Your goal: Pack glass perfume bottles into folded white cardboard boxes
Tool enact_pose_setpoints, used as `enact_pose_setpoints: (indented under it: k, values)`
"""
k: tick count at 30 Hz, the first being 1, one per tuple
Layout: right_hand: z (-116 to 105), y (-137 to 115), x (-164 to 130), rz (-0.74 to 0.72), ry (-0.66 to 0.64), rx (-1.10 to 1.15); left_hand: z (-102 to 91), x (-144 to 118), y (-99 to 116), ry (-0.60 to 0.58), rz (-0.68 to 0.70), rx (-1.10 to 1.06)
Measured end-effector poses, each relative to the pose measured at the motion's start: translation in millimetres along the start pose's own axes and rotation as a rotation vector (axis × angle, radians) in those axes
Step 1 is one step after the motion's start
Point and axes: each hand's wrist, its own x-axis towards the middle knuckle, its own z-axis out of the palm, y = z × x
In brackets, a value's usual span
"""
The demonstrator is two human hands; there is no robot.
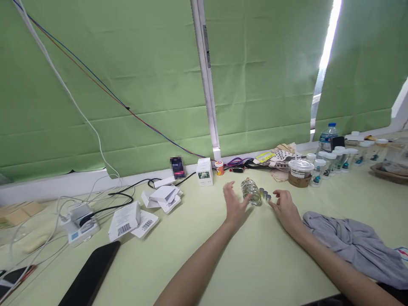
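Your left hand (236, 206) covers part of the clear glassware (251, 188). You can't tell what the small grey pieces (265, 194) near your right hand (287, 210) are. Coarse pixels blur the dark object (177, 166); the bottom edge cuts off the black slab (91, 274), the right edge the brown tray (386, 174).

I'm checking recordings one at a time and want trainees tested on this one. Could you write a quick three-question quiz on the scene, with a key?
1. True or false: the cloth lies farther right than the right hand.

2. Which of these is nearest the left hand?
A) the cup
B) the glassware
C) the white box

3. Fill in the colour: the bottle near the shade has a ____ cap.

Key: 1. True. 2. B. 3. Blue.
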Motion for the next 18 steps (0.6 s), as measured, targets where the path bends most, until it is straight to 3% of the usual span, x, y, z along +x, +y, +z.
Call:
enact_pose_setpoints:
  k: [3,6,8,12,15,18]
  values:
    - [2,-17,-14,-0.193,0.125,-0.021,-11.1,28,-35,0.408,-0.333,0.142]
    - [11,-46,-31,-0.466,0.099,-0.022,-22.6,66,-72,0.548,-0.479,0.175]
    - [19,-65,-41,-0.616,-0.049,-0.015,-27.5,88,-88,0.565,-0.479,0.179]
    - [31,-90,-50,-0.680,-0.203,0.001,-31.4,103,-98,0.547,-0.471,0.154]
    - [35,-94,-48,-0.661,-0.227,0.038,-38.3,84,-93,0.521,-0.436,0.146]
    - [44,-99,-41,-0.550,-0.236,0.149,-54.5,45,-80,0.456,-0.383,0.129]
